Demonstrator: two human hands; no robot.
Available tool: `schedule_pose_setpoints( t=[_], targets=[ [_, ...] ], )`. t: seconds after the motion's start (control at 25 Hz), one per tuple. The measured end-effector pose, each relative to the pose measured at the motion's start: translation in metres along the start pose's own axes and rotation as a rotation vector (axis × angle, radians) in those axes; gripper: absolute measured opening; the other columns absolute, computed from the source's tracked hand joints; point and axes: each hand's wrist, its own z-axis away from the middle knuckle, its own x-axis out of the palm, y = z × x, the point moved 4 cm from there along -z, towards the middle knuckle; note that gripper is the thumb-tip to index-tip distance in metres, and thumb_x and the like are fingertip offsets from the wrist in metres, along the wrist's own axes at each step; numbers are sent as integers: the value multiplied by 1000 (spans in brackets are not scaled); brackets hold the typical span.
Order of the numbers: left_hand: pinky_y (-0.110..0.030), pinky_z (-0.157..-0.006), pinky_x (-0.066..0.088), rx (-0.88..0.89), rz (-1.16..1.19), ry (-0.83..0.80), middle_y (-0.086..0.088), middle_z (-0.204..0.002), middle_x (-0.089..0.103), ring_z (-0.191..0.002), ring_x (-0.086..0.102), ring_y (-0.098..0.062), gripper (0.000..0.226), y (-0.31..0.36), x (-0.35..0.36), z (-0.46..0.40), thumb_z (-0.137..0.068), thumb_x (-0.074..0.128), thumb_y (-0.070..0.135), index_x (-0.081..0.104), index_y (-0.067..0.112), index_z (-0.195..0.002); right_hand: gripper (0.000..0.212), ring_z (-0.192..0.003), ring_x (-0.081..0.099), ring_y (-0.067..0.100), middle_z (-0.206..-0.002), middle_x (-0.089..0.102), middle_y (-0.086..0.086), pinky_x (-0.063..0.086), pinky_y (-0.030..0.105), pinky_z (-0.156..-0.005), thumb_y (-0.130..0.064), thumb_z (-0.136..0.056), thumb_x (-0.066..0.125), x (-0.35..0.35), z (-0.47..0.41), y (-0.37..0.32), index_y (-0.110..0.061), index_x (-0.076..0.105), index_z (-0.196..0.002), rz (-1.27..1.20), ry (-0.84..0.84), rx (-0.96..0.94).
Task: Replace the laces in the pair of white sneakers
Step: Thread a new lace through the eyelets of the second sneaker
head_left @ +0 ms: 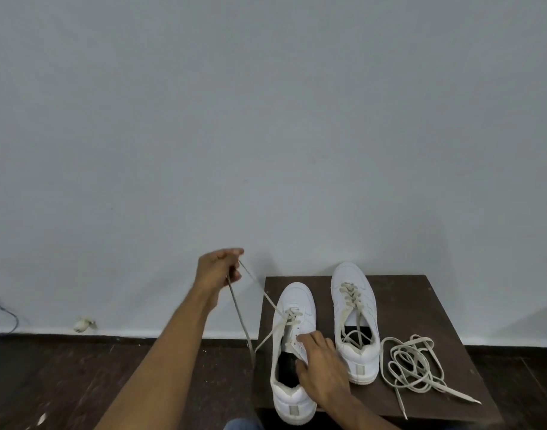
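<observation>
Two white leather low-top sneakers stand side by side, toes toward the grey wall, on a small dark brown wooden tabletop (421,305): the near-left sneaker (292,352) is partly unlaced, the far-right sneaker (354,321) carries a full off-white lacing. The left hand (218,271), raised left of the tabletop, pinches the flat off-white lace (260,293) that runs taut from the near-left sneaker's lower eyelets, its free end hanging toward the dark wooden floor (80,383). The right hand (320,364) grips the near-left sneaker at its collar, fingers curled on the eyelet flap, while a loose tangled pile of off-white flat laces (412,364) lies on the tabletop just right of the far-right sneaker.
</observation>
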Motion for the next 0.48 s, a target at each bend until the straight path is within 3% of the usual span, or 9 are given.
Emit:
schedule_pose_setpoints(
  t=[0.2, 0.32, 0.48],
  targets=[
    [-19, -53, 52, 136, 523, -44, 3, -66, 63, -50, 57, -5, 11, 113, -12, 15, -93, 56, 10, 67, 12, -94, 43, -118, 41, 15, -135, 40, -9, 43, 27, -88, -25, -93, 48, -4, 1, -1, -29, 41, -135, 38, -43, 0],
    [-22, -63, 55, 249, 676, -124, 2, -76, 71, -65, 67, -8, 11, 169, -14, 37, -94, 56, 13, 67, 14, -95, 42, -117, 42, 16, -134, 41, -7, 44, 29, -87, -26, -93, 47, -5, -1, -3, -27, 41, -134, 80, -66, 1],
    [-29, -79, 56, 404, 664, -197, -8, -103, 73, -97, 70, -21, 34, 218, -12, 68, -88, 42, -6, 64, 7, -111, 41, -116, 44, 19, -130, 43, -4, 47, 34, -85, -33, -91, 48, -5, -9, -8, -24, 43, -131, 114, -77, 45]
  ],
)
